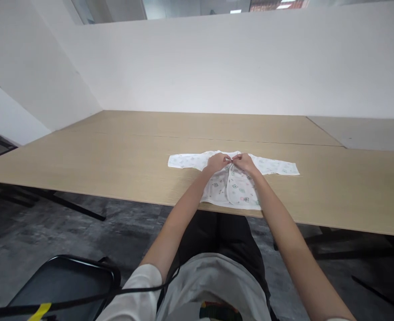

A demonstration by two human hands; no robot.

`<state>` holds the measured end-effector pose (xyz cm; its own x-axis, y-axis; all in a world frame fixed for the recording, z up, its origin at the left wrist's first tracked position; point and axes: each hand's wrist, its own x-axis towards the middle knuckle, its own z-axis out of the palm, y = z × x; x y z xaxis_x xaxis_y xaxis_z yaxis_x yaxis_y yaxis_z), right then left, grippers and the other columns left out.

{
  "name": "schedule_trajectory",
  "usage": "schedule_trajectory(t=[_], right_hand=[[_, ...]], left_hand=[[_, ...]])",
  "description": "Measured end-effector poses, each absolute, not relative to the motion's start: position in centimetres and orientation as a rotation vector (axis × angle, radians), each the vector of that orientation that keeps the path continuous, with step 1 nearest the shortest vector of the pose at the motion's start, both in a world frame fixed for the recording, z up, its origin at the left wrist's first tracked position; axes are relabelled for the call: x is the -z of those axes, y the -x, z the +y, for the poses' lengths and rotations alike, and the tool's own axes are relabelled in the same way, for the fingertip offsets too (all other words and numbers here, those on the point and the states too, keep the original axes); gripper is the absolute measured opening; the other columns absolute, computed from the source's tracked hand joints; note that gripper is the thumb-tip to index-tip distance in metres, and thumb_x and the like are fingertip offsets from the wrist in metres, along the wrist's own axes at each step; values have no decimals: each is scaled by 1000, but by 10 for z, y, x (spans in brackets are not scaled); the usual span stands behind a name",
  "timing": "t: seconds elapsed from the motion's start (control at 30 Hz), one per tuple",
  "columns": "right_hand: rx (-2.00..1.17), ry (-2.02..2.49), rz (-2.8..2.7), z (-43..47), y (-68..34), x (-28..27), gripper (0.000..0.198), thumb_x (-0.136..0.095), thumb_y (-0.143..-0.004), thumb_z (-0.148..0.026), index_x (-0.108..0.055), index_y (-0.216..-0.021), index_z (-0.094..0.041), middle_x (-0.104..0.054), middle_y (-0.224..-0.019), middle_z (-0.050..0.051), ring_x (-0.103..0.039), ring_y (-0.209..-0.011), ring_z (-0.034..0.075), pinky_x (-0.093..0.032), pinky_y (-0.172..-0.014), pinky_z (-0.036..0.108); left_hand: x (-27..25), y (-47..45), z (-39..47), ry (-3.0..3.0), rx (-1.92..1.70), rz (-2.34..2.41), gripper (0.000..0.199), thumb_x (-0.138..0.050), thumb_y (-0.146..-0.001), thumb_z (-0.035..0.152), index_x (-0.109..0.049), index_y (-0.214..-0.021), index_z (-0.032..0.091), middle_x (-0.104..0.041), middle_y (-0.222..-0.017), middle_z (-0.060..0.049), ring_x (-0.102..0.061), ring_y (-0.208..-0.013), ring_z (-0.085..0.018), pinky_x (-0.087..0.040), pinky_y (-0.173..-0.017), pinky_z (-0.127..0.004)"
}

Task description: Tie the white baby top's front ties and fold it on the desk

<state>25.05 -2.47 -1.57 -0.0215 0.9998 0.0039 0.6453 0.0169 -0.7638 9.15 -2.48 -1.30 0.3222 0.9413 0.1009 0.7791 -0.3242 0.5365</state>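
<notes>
A small white long-sleeved shirt [245, 192] with a scattered print lies on the table, its sleeves spread to both sides and its hem near the table's front edge. At the upper middle of its front, my left hand [218, 161] pinches the fabric. Close beside it, my right hand [244, 162] pinches the same spot, so the fingertips of both hands nearly meet. The cloth is drawn up a little there, and a curved front edge runs down from it. Whatever small fastening may be between the fingers is hidden.
The wooden table [133, 169] stretches wide to both sides, with a white wall [197, 71] behind it. A black chair [66, 285] stands at the lower left. A black cable [130, 290] with yellow tape crosses over my left sleeve.
</notes>
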Motion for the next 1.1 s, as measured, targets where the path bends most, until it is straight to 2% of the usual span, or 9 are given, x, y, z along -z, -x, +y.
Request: schedule_trajectory(t=[0.13,0.27,0.5,0.67,0.73,0.9,1.1], right_hand=[[-787,1677,-1701,-28,-249,16,23,-58,-68,-23,-70,-83,-11,-59,-63,1,-49,-56,12,-37,-56,23],[-821,1657,-1706,-30,-248,14,26,-58,-68,-26,-70,-86,-11,-55,-55,-1,-46,-52,12,-37,-54,23],[-958,1581,-1684,-30,-248,12,22,-56,-70,-25,-65,-85,-12,-46,-46,-4,-39,-42,9,-33,-46,21],[-1013,1513,-1696,-34,-250,9,16,-50,-74,-27,-57,-67,-15,-39,-41,-4,-33,-38,8,-26,-41,22],[-1007,1499,-1709,-35,-251,9,18,-48,-75,-27,-57,-66,-15,-37,-42,-5,-31,-39,8,-25,-41,22],[-877,1534,-1737,-31,-249,17,22,-52,-70,-27,-64,-83,-13,-42,-47,-6,-35,-43,9,-30,-46,21],[-618,1585,-1808,-27,-244,24,16,-58,-70,-23,-65,-82,-14,-54,-55,-3,-48,-53,12,-37,-56,22]], left_hand=[[20,-94,-25,-2147,-756,1553,22,-54,-82,23,-71,-95,22,-69,-100,-3,-60,-95,-17,-44,-84,-26],[26,-91,-20,-2054,-869,1444,19,-55,-81,23,-70,-91,20,-71,-94,-3,-63,-90,-16,-46,-83,-25],[34,-90,-12,-1938,-982,1383,24,-58,-78,23,-68,-99,17,-72,-91,-4,-64,-85,-14,-47,-83,-25],[41,-89,-7,-1953,-1060,1267,24,-58,-78,21,-68,-99,14,-71,-95,-6,-64,-87,-14,-47,-83,-24],[42,-89,-6,-1945,-1062,1232,23,-58,-79,21,-67,-98,14,-71,-97,-7,-64,-89,-14,-48,-81,-24],[39,-90,-8,-1873,-1075,1190,20,-59,-79,20,-67,-95,12,-70,-102,-9,-64,-91,-13,-48,-82,-24],[38,-92,-8,-1736,-1090,1210,15,-60,-75,16,-69,-87,12,-72,-92,-8,-66,-82,-13,-51,-81,-26]])
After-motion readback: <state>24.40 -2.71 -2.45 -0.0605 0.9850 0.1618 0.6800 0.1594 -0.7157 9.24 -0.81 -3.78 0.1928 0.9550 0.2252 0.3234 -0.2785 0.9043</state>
